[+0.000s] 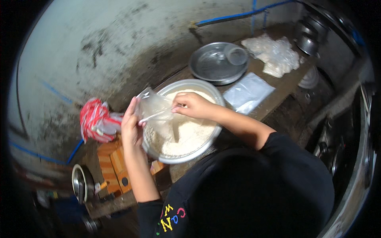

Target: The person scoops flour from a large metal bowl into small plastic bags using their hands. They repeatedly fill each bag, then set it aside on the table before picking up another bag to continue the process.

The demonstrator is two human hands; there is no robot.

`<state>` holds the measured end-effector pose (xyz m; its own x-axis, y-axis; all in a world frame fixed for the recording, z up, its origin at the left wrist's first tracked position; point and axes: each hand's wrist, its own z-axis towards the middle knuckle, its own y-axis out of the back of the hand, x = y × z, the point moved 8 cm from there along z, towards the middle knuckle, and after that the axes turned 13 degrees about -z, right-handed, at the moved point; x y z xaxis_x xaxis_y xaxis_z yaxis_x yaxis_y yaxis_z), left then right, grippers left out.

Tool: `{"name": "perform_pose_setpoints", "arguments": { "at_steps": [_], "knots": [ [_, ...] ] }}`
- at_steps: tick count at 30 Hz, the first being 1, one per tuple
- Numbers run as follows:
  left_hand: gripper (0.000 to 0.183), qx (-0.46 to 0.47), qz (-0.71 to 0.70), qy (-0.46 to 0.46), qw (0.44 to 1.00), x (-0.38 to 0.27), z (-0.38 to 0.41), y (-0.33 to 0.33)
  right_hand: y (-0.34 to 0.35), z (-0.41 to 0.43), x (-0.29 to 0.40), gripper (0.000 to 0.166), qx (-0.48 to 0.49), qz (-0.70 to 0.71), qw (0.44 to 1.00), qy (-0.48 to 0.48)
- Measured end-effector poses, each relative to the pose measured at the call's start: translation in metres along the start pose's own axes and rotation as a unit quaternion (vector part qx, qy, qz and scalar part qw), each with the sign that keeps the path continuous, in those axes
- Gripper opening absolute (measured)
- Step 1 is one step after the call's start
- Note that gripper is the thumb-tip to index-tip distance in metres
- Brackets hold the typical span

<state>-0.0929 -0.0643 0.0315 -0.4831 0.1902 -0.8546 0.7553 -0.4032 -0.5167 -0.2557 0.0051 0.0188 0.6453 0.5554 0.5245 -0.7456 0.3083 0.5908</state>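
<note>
Between my two hands a clear plastic bag (154, 107) is stretched over a large metal basin (183, 160). My left hand (132, 126) grips the bag's left side, fingers upright along its edge. With thumb and fingertips, my right hand (193, 105) pinches the other side of its rim. Below, the basin holds a heap of pale, grainy food (193, 134), whose exact kind I cannot tell. The bag's lower part hangs over this heap and looks empty or nearly so. To the right of the basin lies a flat stack of clear plastic bags (248, 92).
Behind stands a shallow metal basin (205, 70) with a clear plastic cup (237, 56). Farther right are a bulky clear bag with pale contents (272, 55) and metal pots (308, 41). A red-striped plastic bag (96, 119), a wood-patterned box (111, 166) and a pot (84, 183) are left.
</note>
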Motion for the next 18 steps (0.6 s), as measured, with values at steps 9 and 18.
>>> {"name": "perform_pose_setpoints", "arguments": {
  "at_steps": [9,18],
  "knots": [
    [0.016,0.077,0.449,-0.317,0.832,-0.019,-0.001,-0.117,0.077,0.002,0.002,0.038,-0.052,0.145,0.985,-0.081],
    [0.009,0.222,0.278,-0.344,0.869,0.033,0.022,-0.259,0.217,-0.031,-0.051,0.011,-0.140,0.041,0.988,-0.059]
  ]
}}
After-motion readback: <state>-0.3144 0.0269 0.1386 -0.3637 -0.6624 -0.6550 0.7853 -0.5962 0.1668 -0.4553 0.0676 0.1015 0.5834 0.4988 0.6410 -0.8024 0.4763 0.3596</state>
